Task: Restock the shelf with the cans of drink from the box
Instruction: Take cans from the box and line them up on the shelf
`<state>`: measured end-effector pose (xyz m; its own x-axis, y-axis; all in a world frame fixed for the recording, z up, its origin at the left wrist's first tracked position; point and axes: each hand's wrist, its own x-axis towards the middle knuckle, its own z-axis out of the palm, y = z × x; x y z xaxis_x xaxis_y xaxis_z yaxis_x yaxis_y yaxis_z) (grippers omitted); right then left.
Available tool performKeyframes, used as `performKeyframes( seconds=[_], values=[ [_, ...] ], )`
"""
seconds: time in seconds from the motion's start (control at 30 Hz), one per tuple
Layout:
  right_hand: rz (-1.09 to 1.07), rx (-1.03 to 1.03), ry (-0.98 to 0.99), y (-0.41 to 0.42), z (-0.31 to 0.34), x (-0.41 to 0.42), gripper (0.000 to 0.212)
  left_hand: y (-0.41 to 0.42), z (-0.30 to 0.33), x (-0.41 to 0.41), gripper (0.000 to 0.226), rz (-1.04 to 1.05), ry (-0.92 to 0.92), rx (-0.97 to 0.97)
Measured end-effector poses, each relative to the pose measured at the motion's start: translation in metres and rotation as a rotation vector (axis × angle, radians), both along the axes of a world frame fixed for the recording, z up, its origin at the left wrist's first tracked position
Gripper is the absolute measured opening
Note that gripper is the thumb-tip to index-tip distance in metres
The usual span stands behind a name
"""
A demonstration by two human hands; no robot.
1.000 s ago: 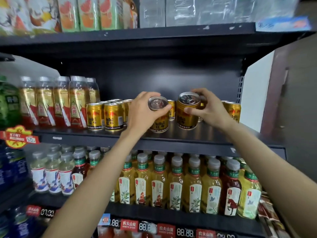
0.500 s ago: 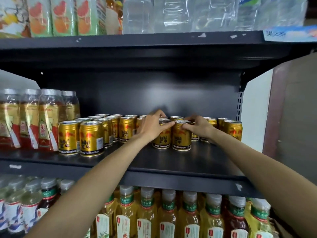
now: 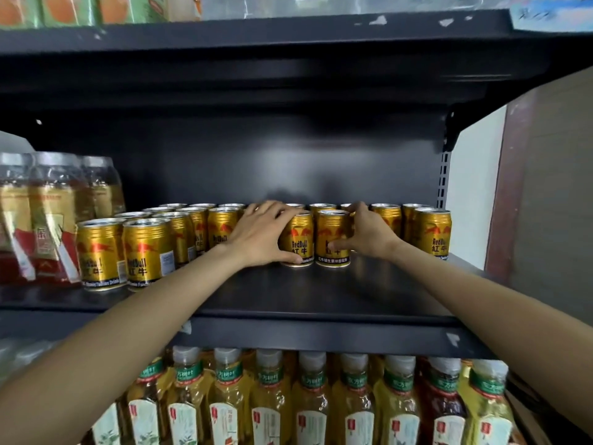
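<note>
Left hand [image 3: 261,234] wraps a can [image 3: 299,239]: thumb low at its base, fingers curled over the rim. Right hand [image 3: 369,232] grips the next can [image 3: 332,239]: thumb across the label, fingers round the far side. Both cans stand upright on the shelf [image 3: 305,293], mid-depth, touching or nearly touching each other. Gold, red bull logo, silver lids, "RedBull" print readable on the left one. More gold cans behind in a back row [image 3: 386,218]; a block of cans [image 3: 144,248] runs toward the shelf's left front. Front edge centre bare. Bottles [image 3: 51,216] at the left end; tea bottles [image 3: 314,399] on the tier below.
</note>
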<state>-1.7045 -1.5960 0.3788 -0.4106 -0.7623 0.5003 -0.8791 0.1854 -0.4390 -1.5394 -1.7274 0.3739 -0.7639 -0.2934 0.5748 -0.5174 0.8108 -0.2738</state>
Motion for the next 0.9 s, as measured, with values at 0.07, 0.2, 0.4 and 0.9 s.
performKeyframes(
  seconds=[0.07, 0.2, 0.4, 0.9],
  values=[
    [0.030, 0.013, 0.014, -0.003, -0.001, -0.001, 0.076, -0.002, 0.001, -0.003, 0.095, 0.038, -0.016, -0.007],
    [0.041, 0.033, 0.083, -0.012, -0.003, -0.005, 0.080, -0.006, 0.002, -0.008, 0.096, 0.076, -0.039, 0.003],
    [0.040, 0.067, 0.078, -0.021, -0.003, -0.011, 0.081, -0.013, -0.002, -0.012, 0.097, 0.065, -0.009, 0.001],
    [0.158, -0.135, 0.180, 0.041, 0.003, 0.019, 0.071, 0.046, 0.010, 0.020, 0.047, -0.178, 0.293, -0.012]
  ],
)
